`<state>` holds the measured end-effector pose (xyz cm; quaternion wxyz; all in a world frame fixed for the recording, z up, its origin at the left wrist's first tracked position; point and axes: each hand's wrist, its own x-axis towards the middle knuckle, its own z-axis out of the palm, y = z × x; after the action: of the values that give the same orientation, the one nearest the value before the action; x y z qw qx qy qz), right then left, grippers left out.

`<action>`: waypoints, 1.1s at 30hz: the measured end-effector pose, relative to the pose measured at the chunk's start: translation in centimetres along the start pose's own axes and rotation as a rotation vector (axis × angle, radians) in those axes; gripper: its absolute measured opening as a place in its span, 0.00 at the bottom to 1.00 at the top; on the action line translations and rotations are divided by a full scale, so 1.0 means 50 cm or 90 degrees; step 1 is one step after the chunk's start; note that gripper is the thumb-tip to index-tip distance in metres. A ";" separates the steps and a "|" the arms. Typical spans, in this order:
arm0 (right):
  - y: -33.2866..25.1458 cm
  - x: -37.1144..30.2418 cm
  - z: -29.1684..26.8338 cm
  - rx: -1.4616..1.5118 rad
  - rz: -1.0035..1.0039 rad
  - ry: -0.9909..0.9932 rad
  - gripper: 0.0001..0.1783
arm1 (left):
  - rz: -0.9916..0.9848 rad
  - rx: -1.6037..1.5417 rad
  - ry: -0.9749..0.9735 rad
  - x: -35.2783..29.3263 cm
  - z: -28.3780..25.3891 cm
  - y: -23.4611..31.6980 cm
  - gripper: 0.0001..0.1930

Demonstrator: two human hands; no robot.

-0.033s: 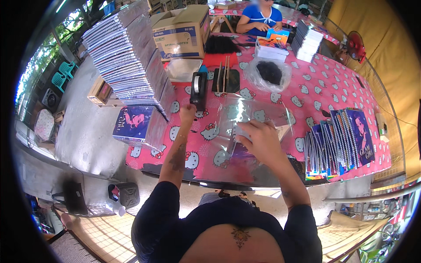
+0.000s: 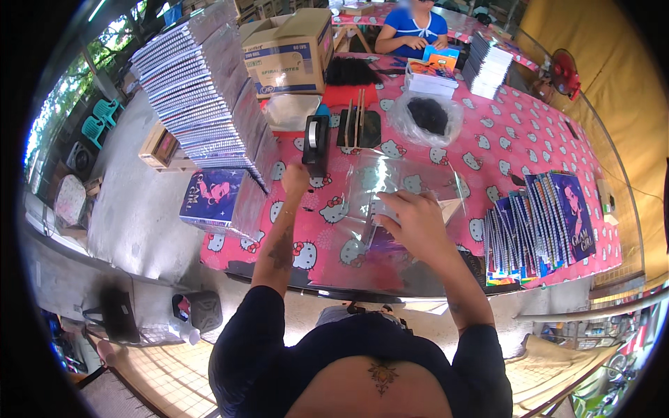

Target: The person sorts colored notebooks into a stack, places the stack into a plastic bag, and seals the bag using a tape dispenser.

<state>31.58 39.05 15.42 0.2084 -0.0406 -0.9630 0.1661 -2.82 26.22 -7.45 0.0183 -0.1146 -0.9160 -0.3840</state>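
My left hand (image 2: 295, 180) is closed, its fingers at the near end of a black tape dispenser (image 2: 316, 150) with a pale roll. What it pinches, if anything, is too small to make out. My right hand (image 2: 414, 219) lies with fingers stretched out over a notebook in a clear plastic sheet (image 2: 380, 174). The hand and glare hide most of that notebook. To the right, several spiral notebooks (image 2: 533, 226) with purple covers lean in an overlapping row. A tall stack of spiral notebooks (image 2: 191, 97) rises at the left, with a plastic-wrapped notebook pack (image 2: 212, 195) in front.
Beyond the dispenser stand a cardboard box (image 2: 289, 59) and a black holder with upright sticks (image 2: 359, 129). A clear bag with dark contents (image 2: 426, 117) lies further right. Across the pink tablecloth (image 2: 509, 153), a person in blue (image 2: 412, 31) handles books. A red fan (image 2: 564, 73) stands far right.
My left hand has shifted very slightly left and away from me beside the dispenser. My right hand stays where it was.
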 end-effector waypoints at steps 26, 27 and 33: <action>0.215 -0.162 0.054 0.205 0.022 0.042 0.35 | 0.809 -0.210 -0.334 -0.281 -0.179 0.441 0.08; 0.209 -0.147 0.061 0.148 -0.059 0.011 0.34 | 0.807 -0.180 -0.308 -0.296 -0.160 0.443 0.08; 0.225 -0.139 0.066 0.144 -0.103 -0.050 0.32 | 0.702 -0.290 -0.174 -0.300 -0.127 0.409 0.08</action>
<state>36.61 47.63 6.09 0.1868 0.0674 -0.9456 0.2578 15.99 32.65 9.50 0.0717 -0.6210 -0.6108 -0.4860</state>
